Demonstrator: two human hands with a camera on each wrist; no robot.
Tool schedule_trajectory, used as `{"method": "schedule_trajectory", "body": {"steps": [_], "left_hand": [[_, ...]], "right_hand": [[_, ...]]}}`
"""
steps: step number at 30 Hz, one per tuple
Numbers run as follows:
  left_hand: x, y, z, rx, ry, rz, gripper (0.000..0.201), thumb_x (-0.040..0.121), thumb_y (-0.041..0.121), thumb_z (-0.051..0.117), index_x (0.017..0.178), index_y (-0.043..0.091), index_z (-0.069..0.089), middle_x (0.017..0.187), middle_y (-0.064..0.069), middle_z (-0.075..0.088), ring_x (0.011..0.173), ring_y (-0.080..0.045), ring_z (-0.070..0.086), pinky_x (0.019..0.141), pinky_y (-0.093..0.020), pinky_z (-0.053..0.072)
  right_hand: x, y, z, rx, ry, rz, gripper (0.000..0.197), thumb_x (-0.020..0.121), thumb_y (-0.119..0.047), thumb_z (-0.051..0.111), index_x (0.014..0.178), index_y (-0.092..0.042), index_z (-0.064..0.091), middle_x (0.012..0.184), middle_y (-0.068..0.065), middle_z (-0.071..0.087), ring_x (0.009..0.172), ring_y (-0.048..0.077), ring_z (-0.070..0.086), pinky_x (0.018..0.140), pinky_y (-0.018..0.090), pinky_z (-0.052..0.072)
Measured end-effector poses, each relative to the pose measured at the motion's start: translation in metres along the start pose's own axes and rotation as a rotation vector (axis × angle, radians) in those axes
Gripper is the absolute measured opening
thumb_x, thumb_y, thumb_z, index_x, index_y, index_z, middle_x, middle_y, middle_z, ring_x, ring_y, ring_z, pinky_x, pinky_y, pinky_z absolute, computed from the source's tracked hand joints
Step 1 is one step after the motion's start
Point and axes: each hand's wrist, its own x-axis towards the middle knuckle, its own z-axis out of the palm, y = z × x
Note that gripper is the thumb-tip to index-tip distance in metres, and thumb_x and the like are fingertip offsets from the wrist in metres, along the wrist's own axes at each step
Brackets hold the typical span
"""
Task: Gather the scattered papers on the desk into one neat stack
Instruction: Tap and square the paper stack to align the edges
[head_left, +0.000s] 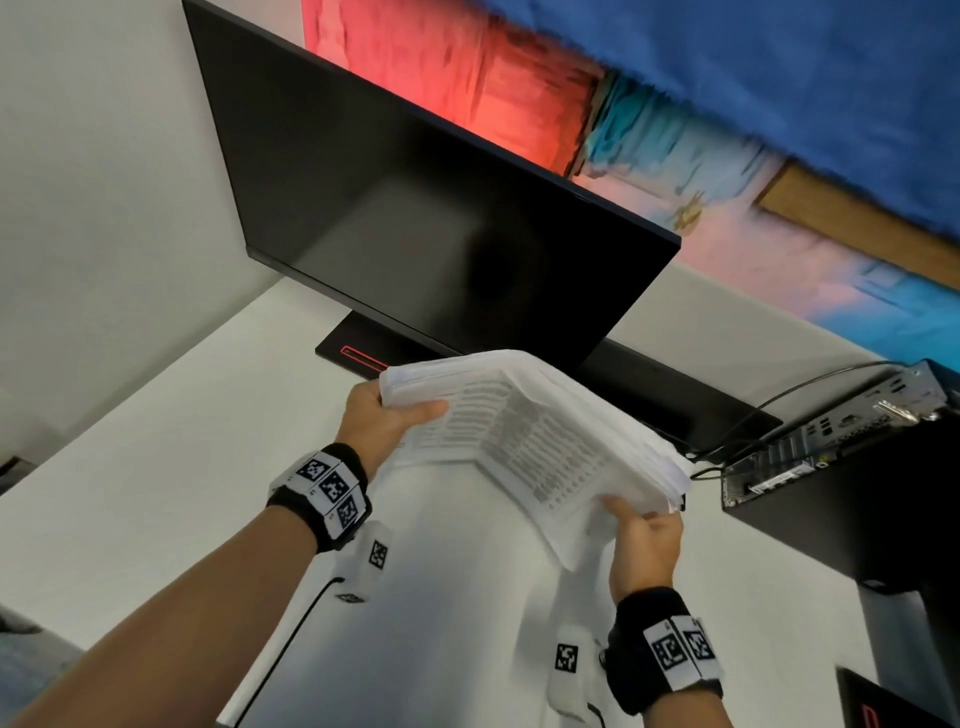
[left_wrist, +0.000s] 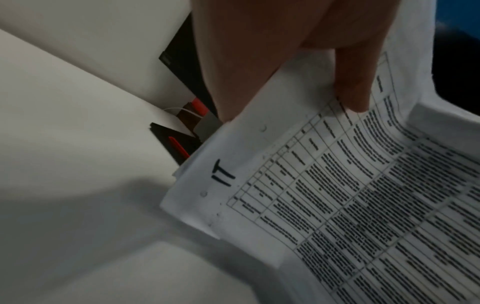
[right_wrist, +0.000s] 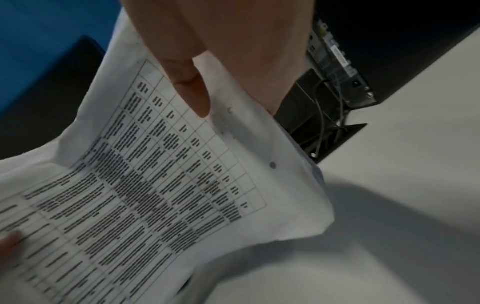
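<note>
A thick stack of white papers (head_left: 524, 441) with printed tables hangs in the air above the white desk (head_left: 156, 467), sagging along its middle. My left hand (head_left: 387, 415) grips its left edge, thumb on top, fingers underneath. My right hand (head_left: 641, 535) grips the right edge the same way. In the left wrist view the top sheet (left_wrist: 337, 195) carries a handwritten "IT" mark and my thumb (left_wrist: 353, 82) presses on it. In the right wrist view my thumb (right_wrist: 193, 90) lies on the table print of the stack (right_wrist: 168, 174).
A black monitor (head_left: 415, 208) stands right behind the stack on its base (head_left: 353, 353). A small black computer box (head_left: 841, 415) with cables sits at the right. A black cable (head_left: 291, 639) crosses the desk near my left arm.
</note>
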Motion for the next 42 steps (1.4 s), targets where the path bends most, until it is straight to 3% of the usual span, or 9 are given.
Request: {"method": "schedule_trajectory", "body": {"steps": [5, 10, 16, 19, 23, 27, 34, 39, 42], "left_hand": [[0.002, -0.002, -0.01, 0.042, 0.041, 0.098, 0.057, 0.068, 0.003, 0.088, 0.119, 0.014, 0.063, 0.107, 0.0, 0.075, 0.097, -0.013, 0.073, 0.076, -0.027, 0.061], [0.009, -0.011, -0.01, 0.22, -0.03, -0.039, 0.04, 0.075, -0.008, 0.077, 0.102, 0.019, 0.068, 0.106, -0.007, 0.073, 0.107, -0.028, 0.067, 0.094, -0.049, 0.056], [0.003, -0.006, 0.01, 0.134, -0.043, -0.015, 0.036, 0.074, -0.003, 0.082, 0.107, 0.007, 0.072, 0.104, -0.011, 0.077, 0.098, -0.025, 0.073, 0.087, -0.038, 0.06], [0.002, -0.006, 0.007, 0.118, 0.05, 0.053, 0.046, 0.07, 0.006, 0.088, 0.109, -0.002, 0.065, 0.104, -0.014, 0.074, 0.09, -0.02, 0.071, 0.074, -0.027, 0.06], [0.002, -0.01, 0.001, 0.185, 0.057, 0.053, 0.061, 0.064, 0.019, 0.093, 0.116, 0.016, 0.06, 0.107, -0.004, 0.07, 0.097, -0.016, 0.069, 0.068, -0.02, 0.057], [-0.002, 0.002, 0.007, 0.16, 0.092, 0.097, 0.043, 0.078, 0.031, 0.081, 0.111, 0.015, 0.058, 0.1, -0.005, 0.067, 0.086, -0.017, 0.069, 0.061, -0.02, 0.057], [0.008, 0.025, 0.026, 0.105, 0.249, 0.075, 0.028, 0.091, 0.042, 0.062, 0.077, 0.019, 0.054, 0.071, 0.002, 0.06, 0.064, -0.014, 0.059, 0.062, -0.028, 0.046], [0.014, 0.022, 0.028, 0.087, 0.245, 0.1, 0.026, 0.091, 0.041, 0.064, 0.088, 0.017, 0.055, 0.077, 0.003, 0.062, 0.065, -0.013, 0.06, 0.062, -0.027, 0.048], [0.015, 0.02, 0.029, 0.101, 0.255, 0.101, 0.026, 0.091, 0.041, 0.064, 0.092, 0.016, 0.057, 0.079, 0.002, 0.062, 0.068, -0.014, 0.061, 0.063, -0.028, 0.049]], "right_hand": [[0.003, 0.011, -0.01, -0.042, 0.024, -0.054, 0.05, 0.081, 0.015, 0.061, 0.124, -0.01, 0.06, 0.11, 0.008, 0.067, 0.1, 0.022, 0.065, 0.084, 0.028, 0.049], [0.012, 0.019, -0.008, -0.119, 0.017, 0.034, 0.031, 0.078, 0.02, 0.047, 0.078, -0.01, 0.055, 0.077, 0.004, 0.053, 0.08, 0.026, 0.051, 0.066, 0.027, 0.042], [0.015, 0.02, -0.004, -0.06, 0.03, 0.106, 0.054, 0.075, 0.01, 0.058, 0.128, -0.002, 0.056, 0.114, 0.015, 0.067, 0.103, 0.034, 0.063, 0.08, 0.032, 0.051], [0.01, 0.016, -0.01, -0.063, 0.016, -0.003, 0.048, 0.077, 0.012, 0.057, 0.122, -0.005, 0.06, 0.108, 0.009, 0.068, 0.1, 0.026, 0.062, 0.075, 0.027, 0.049], [0.005, 0.025, -0.014, -0.138, -0.026, -0.051, 0.036, 0.077, 0.008, 0.06, 0.104, -0.016, 0.062, 0.099, 0.004, 0.065, 0.098, 0.027, 0.061, 0.077, 0.029, 0.048], [0.005, 0.015, -0.014, -0.105, 0.0, -0.052, 0.035, 0.081, 0.013, 0.059, 0.088, -0.02, 0.066, 0.09, 0.0, 0.067, 0.086, 0.018, 0.062, 0.073, 0.023, 0.046], [0.001, 0.002, -0.012, 0.024, -0.037, -0.167, 0.042, 0.09, -0.002, 0.065, 0.126, -0.015, 0.05, 0.113, 0.0, 0.06, 0.096, 0.012, 0.061, 0.075, 0.013, 0.05], [0.002, -0.012, 0.0, 0.106, 0.076, -0.162, 0.04, 0.095, -0.042, 0.055, 0.122, -0.013, 0.055, 0.108, -0.005, 0.059, 0.096, 0.008, 0.056, 0.077, 0.02, 0.043], [0.012, -0.013, 0.005, 0.099, 0.135, -0.116, 0.035, 0.095, -0.04, 0.055, 0.119, -0.016, 0.058, 0.12, -0.002, 0.059, 0.111, 0.016, 0.053, 0.089, 0.025, 0.04]]}}
